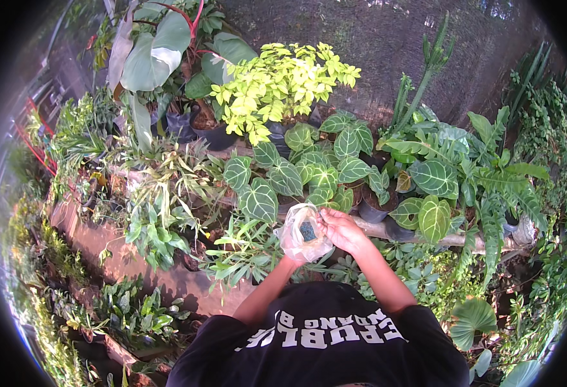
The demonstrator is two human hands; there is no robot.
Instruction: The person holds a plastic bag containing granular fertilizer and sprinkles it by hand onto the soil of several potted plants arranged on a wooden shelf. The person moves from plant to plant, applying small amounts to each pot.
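Observation:
A translucent plastic bag point(293, 242), its mouth facing up, holds blue-grey granules point(307, 231). My left hand point(292, 261) supports it from below, with most of the fingers hidden behind the plastic. At the right side of the mouth, my right hand point(340, 228) has thumb and fingers pinched together on the rim; whether they also hold something small is unclear. Just beyond both hands stand potted anthuriums point(323, 178) with dark, pale-veined, heart-shaped leaves. One black pot point(373, 211) shows near my right fingertips.
A pale rail point(375, 229) runs along the front of the plant bench. Narrow-leaved plants point(237, 251) grow below it. Behind are a yellow-green shrub point(288, 82), a large-leaved plant point(155, 53) and dark shade netting point(375, 43). A brown path point(133, 261) lies left.

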